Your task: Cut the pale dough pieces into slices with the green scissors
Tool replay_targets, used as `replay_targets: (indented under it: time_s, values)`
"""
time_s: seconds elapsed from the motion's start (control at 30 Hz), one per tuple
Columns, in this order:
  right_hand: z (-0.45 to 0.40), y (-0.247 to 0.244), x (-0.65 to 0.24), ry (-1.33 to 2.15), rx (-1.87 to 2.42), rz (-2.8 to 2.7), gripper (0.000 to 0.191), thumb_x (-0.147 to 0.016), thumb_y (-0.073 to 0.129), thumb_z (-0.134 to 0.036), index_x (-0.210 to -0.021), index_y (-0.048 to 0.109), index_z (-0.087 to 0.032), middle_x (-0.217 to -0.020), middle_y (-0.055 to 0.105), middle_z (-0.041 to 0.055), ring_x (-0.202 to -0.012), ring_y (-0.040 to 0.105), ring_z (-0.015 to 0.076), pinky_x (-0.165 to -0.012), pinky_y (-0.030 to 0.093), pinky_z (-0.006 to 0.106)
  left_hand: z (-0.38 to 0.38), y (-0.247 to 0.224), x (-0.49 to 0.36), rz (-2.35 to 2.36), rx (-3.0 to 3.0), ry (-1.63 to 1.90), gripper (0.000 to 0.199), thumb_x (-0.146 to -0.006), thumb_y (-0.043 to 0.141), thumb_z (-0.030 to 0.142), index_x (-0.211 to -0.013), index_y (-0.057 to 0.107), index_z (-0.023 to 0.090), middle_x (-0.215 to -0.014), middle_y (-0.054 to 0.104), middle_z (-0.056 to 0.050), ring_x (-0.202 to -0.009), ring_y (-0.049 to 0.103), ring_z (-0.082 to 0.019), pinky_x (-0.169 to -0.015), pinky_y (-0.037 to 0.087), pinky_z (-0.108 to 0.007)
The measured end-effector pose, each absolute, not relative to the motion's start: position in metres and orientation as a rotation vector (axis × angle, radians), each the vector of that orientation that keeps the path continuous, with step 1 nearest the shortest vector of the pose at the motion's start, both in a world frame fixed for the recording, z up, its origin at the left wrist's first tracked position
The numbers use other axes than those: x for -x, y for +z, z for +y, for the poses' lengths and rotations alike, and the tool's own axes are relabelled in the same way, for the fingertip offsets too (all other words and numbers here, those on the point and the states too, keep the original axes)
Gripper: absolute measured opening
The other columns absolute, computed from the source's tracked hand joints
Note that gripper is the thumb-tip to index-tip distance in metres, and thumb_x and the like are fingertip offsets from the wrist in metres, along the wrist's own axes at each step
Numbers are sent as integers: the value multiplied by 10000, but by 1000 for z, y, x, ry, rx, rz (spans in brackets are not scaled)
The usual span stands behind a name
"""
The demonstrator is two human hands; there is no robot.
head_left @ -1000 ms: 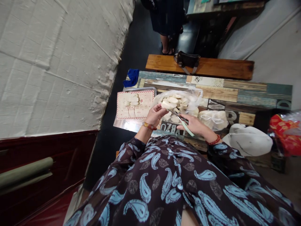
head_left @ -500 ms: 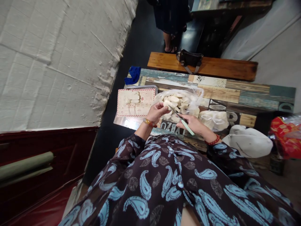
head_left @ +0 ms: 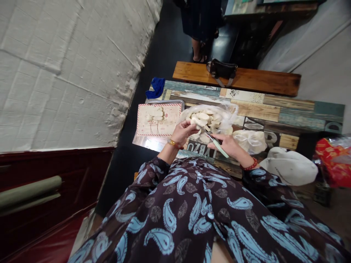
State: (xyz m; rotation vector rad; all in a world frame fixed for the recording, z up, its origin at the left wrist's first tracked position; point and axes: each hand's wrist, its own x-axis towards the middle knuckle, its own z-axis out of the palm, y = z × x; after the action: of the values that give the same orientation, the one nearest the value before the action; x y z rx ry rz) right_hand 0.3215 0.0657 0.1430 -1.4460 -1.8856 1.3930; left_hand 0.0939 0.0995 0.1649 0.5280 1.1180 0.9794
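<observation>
My left hand pinches a pale, whitish slice at the near left edge of an open clear plastic bag. Several similar pale pieces fill that bag. In my right hand is a knife with a light green handle, its blade pointing up and left toward the bag. The blade is a little apart from the slice. A tray with a red-and-white bordered board lies left of my hands, with a few pale pieces on it.
Right of the bag are a tied bag of pale pieces, a white cap and a red package. A blue cloth lies at the far left corner. Beyond the table stand a bench with a black handbag and a person.
The knife in my right hand has moved slightly right and down, away from the slice. My left hand has barely moved and still holds the slice.
</observation>
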Motion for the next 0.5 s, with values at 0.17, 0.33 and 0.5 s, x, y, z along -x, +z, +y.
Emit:
replay_targets:
  time_s: [0.17, 0.33, 0.5]
  values:
    - [66, 142, -320, 1340, 1458, -1955, 612, -735, 788, -482, -1260, 698, -180, -1181, 743, 120, -1081, 699, 342, -970, 543, 466, 99, 165, -93, 1153, -588, 930, 524, -496, 936, 415, -761, 592, 123, -690, 685, 11, -634, 685, -130, -693, 572, -287]
    - [70, 145, -315, 1393, 1451, -1975, 705, -717, 794, -498, -1313, 657, -147, -1155, 746, 131, -1039, 710, 318, -952, 549, 439, 99, 164, -92, 1148, -651, 870, 508, -526, 923, 434, -776, 618, 113, -690, 685, -2, -617, 685, -128, -658, 574, -269]
    - [69, 141, -314, 1419, 1402, -1915, 594, -761, 768, -466, -1273, 689, -176, -1161, 751, 101, -1059, 708, 308, -967, 543, 426, 101, 164, -90, 1164, -649, 850, 490, -552, 915, 429, -761, 606, 111, -678, 688, -15, -596, 685, -133, -638, 572, -265]
